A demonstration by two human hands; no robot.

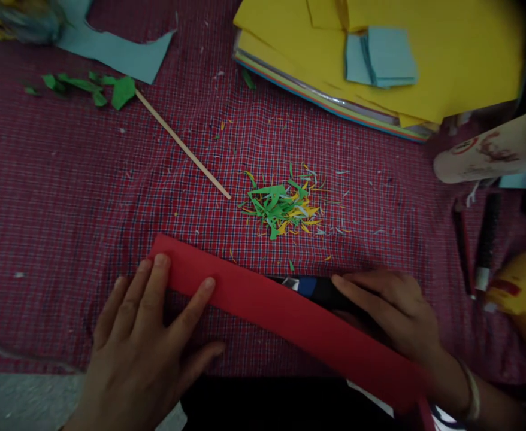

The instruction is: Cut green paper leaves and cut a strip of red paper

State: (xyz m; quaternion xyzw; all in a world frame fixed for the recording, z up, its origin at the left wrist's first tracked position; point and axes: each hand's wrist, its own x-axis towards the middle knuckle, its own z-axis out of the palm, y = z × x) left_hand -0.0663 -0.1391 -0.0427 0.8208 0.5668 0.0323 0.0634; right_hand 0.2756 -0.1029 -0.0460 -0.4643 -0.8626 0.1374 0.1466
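Observation:
A long strip of red paper (263, 305) runs slantwise across the front, its right end lower and slightly blurred. On its left end my left hand (141, 329) lies with fingers spread, the fingertips pressing the strip. My right hand (393, 305) is closed around the black handles of scissors (323, 292), which have a blue part near a bit of metal. Most of the blades are hidden beneath the strip. Just beyond the strip is a small heap of green, yellow and white paper scraps (278, 206).
Yellow paper sheets (281, 36) carry folded light-blue paper (391, 57). A wooden stick (184, 146) with green paper leaves (123, 93) lies left, near cut blue paper (128, 57). At right are a paper cup (492, 146), pens (487, 239) and a yellow object (521, 293). Checked cloth (65, 197) lies underneath.

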